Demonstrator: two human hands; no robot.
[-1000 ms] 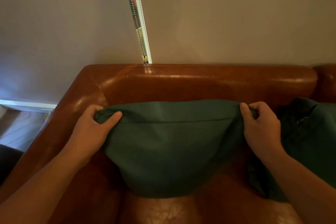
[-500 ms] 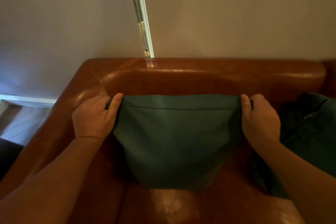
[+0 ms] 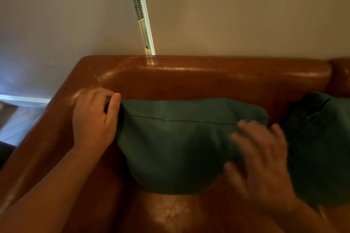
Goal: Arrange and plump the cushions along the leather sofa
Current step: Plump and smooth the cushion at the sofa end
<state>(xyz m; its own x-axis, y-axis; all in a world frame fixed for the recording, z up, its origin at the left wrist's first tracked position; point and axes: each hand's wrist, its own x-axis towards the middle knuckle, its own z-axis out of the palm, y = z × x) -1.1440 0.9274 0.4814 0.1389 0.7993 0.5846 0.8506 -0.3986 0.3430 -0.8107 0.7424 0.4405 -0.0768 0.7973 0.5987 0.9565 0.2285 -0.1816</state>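
Note:
A dark green cushion (image 3: 176,142) leans against the backrest in the left corner of the brown leather sofa (image 3: 208,77). My left hand (image 3: 94,119) pinches the cushion's top left corner between thumb and fingers. My right hand (image 3: 259,159), blurred by motion, is spread open in front of the cushion's right side with nothing in it. A second dark green cushion (image 3: 322,147) with a zip pull lies to the right, partly behind my right hand.
The sofa's left armrest (image 3: 43,138) runs down the left side. Behind the sofa hang pale roller blinds with a bead chain (image 3: 141,15). A strip of wooden floor (image 3: 15,125) shows at far left.
My right hand has let go of the cushion's top right corner and moved down in front of it, fingers spread. The left hand keeps its grip on the left corner.

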